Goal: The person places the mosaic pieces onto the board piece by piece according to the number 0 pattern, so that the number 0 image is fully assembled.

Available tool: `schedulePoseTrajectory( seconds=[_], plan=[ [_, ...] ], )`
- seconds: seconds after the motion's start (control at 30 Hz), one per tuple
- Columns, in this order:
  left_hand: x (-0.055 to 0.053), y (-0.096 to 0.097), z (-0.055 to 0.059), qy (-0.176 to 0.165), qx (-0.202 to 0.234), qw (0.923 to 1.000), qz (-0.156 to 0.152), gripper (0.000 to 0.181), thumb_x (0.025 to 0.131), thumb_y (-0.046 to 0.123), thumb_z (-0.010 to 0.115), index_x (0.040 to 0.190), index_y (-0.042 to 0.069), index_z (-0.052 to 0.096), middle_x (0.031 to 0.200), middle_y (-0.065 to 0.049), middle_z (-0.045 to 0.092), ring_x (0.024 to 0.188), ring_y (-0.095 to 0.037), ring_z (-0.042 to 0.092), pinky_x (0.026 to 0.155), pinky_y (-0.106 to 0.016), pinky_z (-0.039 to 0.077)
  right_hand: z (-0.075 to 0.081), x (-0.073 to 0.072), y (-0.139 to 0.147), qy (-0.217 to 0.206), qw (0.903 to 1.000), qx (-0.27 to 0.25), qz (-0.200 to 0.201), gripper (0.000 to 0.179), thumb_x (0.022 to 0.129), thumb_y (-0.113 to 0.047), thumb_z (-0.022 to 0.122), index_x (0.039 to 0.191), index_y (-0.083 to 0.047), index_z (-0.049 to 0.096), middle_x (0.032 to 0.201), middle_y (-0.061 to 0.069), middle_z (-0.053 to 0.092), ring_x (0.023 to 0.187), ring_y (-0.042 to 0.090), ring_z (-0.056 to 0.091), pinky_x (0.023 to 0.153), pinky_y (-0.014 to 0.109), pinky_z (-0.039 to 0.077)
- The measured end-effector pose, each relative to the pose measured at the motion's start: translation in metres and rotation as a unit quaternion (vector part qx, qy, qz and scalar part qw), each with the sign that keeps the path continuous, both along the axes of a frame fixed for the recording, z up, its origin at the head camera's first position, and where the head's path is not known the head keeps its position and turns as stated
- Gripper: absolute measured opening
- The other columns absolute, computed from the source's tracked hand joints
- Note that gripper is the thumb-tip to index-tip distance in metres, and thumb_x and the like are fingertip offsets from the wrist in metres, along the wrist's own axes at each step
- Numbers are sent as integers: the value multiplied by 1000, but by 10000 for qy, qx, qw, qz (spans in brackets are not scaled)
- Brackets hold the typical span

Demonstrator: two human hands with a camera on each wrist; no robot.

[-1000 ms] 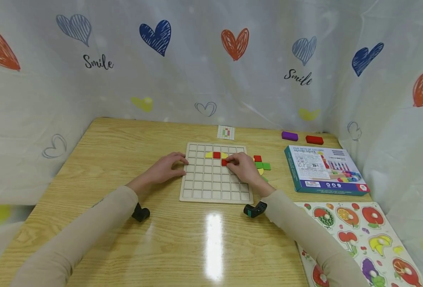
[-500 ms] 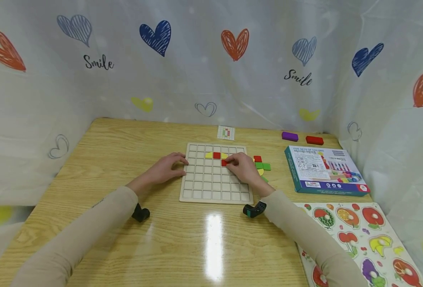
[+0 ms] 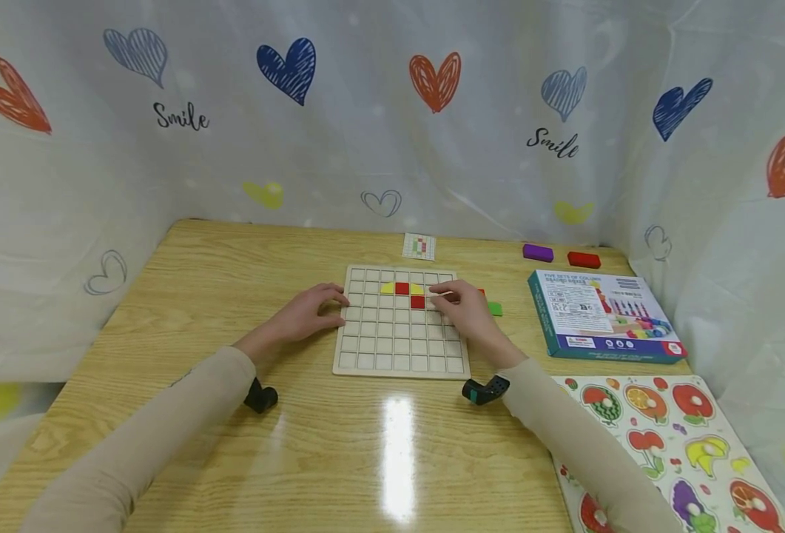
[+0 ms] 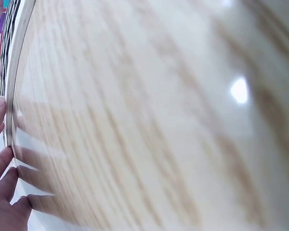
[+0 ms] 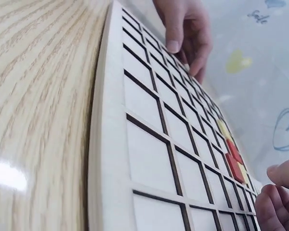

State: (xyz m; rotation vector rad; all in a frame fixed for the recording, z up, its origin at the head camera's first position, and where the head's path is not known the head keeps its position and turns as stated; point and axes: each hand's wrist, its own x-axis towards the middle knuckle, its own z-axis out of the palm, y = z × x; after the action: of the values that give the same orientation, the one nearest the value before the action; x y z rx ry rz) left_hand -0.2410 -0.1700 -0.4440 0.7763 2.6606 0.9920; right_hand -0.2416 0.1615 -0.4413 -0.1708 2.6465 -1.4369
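Note:
The wooden grid board (image 3: 392, 366) lies flat on the table. Two yellow pieces, one at the left (image 3: 388, 289) and one at the right (image 3: 416, 289), flank a red tile (image 3: 402, 288) on it. Just below sits a second red tile (image 3: 418, 302). My left hand (image 3: 308, 311) touches the board's left edge with spread, relaxed fingers; the right wrist view shows its thumb (image 5: 174, 41) at that edge. Over the board's right side is my right hand (image 3: 468, 314), fingers loosely bent, with nothing visible between them. It partly hides loose tiles, including a green one (image 3: 495, 309).
A small pattern card (image 3: 419, 246) lies behind the board. Purple (image 3: 538, 253) and red (image 3: 584, 260) blocks are at the back right. A boxed toy set (image 3: 605, 314) and a fruit puzzle board (image 3: 672, 444) occupy the right side.
My right hand has let go of the lower red tile, now fully visible in its cell, and has moved slightly right. My left hand stays at the board's edge.

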Motion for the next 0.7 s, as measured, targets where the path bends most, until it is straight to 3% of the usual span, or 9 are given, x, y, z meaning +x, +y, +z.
schedulePoseTrajectory(
  seconds=[0.2, 0.47, 0.7],
  plan=[
    [0, 0, 0, -34, -10, 10000, 29, 34, 93, 19, 69, 124, 5, 63, 147, -20, 42, 139, -38, 33, 113, -53, 27, 3, -2, 29, 73, 9986, -174, -501, 34, 98, -28, 62, 127, -12, 64, 120, 8, 63, 102, 23, 60, 81, 35, 52],
    [1, 0, 2, -73, 16, 10000, 44, 34, 93, 19, 68, 124, 4, 62, 148, -20, 41, 140, -38, 31, 114, -54, 26, 4, -3, 67, -115, 9942, -575, -900, 43, 100, -31, 58, 137, -8, 56, 132, 9, 57, 116, 23, 53, 96, 34, 45],
    [1, 1, 2, -29, -18, 10000, 35, 34, 94, 19, 68, 124, 5, 62, 147, -19, 42, 141, -38, 31, 113, -54, 26, -4, -10, 85, -31, 9959, -71, -899, 43, 100, -29, 57, 138, -7, 55, 132, 13, 58, 119, 27, 51, 99, 40, 42]
  ],
)
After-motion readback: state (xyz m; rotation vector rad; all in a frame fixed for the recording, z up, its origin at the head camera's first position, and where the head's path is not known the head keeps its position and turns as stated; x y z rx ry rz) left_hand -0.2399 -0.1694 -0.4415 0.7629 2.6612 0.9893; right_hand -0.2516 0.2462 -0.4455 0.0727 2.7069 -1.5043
